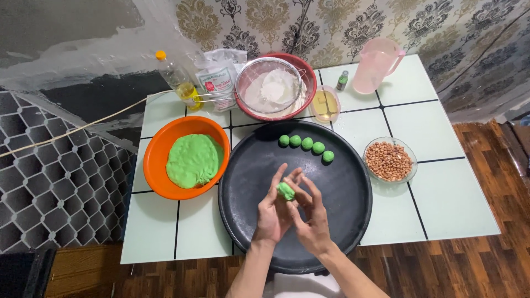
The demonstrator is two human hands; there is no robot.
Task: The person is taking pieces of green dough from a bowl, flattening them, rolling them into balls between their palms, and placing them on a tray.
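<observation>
My left hand and my right hand meet over the big round black tray. Between their fingers sits a small lump of green dough, pinched from both sides. Several finished green dough balls lie in a curved row at the tray's far side. An orange bowl to the left holds a large flattened mass of green dough.
A glass bowl of peanuts stands right of the tray. At the back are a red bowl with a sieve of white flour, an oil bottle, a flour bag, a small container, a tiny green bottle and a pink jug.
</observation>
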